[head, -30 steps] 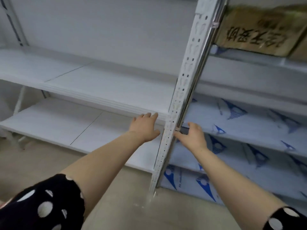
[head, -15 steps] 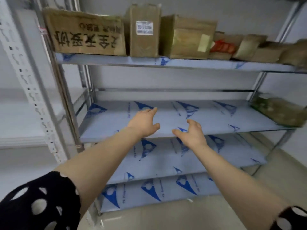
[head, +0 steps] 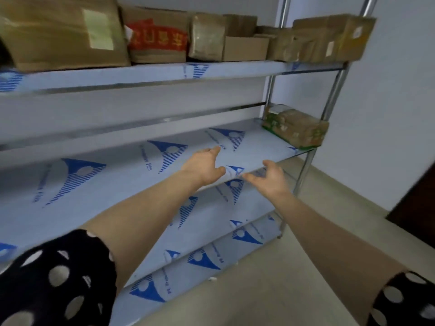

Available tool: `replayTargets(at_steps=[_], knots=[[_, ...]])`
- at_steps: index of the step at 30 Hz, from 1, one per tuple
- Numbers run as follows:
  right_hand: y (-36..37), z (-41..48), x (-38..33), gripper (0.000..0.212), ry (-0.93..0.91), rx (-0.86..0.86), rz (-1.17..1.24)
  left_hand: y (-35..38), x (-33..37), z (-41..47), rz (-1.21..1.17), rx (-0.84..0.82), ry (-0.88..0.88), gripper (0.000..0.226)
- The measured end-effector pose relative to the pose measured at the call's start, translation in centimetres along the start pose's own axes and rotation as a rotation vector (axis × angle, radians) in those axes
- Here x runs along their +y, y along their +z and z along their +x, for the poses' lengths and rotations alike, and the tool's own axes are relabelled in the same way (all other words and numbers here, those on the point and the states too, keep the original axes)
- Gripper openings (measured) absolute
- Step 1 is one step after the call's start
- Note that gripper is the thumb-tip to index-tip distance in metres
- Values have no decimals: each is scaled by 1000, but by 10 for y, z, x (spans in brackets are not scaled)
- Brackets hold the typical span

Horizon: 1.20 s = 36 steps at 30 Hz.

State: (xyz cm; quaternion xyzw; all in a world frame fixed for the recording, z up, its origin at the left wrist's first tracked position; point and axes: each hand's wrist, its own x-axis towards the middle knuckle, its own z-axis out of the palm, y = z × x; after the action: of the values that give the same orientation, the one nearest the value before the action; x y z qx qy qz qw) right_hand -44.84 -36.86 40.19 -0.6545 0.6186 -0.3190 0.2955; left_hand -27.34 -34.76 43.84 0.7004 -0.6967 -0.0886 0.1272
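Both my arms reach forward toward a metal shelf rack whose boards carry pale film with blue triangle logos. My left hand [head: 204, 166] hovers over the middle shelf [head: 113, 182], fingers loosely spread and holding nothing. My right hand [head: 268, 178] is at the front edge of that shelf, fingers relaxed and empty. A package wrapped in green-printed tape [head: 295, 125] lies at the right end of the middle shelf, beyond both hands.
Several cardboard boxes [head: 61, 31] line the top shelf [head: 150, 74], one with a red label [head: 159, 41]. Chrome posts [head: 329, 100] stand at the rack's right end. Two lower shelves [head: 211, 231] sit below. Beige floor [head: 282, 278] and a dark door edge [head: 419, 198] lie to the right.
The view has swung right, from the white perforated rack to the right end of the blue-logo rack. Both hands stay outstretched and empty.
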Motion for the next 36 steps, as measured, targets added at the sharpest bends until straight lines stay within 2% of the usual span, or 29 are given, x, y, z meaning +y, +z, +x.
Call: replayTargets(at_steps=[6, 12, 17, 20, 25, 29, 32, 36], knots=[[-56, 101, 49, 80, 69, 61, -24, 29, 63, 120, -23, -22, 104, 69], [-105, 210, 88, 63, 143, 115, -6, 54, 123, 243, -72, -64, 114, 67], [-152, 273, 136, 30, 165, 132, 7, 84, 188, 314, -141, -104, 98, 59], [-182, 323, 164, 32, 180, 93, -19, 106, 224, 354, -203, -124, 62, 48], [-214, 413, 212, 42, 145, 32, 39, 137, 276, 416, -357, -107, -140, 39], [-234, 465, 239, 37, 132, -40, 72, 156, 309, 455, -565, -42, -351, 39], [-236, 489, 249, 35, 133, -113, 88, 166, 323, 469, -722, 21, -490, 37], [-224, 497, 254, 33, 69, -202, 155, 180, 322, 470, -804, 68, -600, 36]])
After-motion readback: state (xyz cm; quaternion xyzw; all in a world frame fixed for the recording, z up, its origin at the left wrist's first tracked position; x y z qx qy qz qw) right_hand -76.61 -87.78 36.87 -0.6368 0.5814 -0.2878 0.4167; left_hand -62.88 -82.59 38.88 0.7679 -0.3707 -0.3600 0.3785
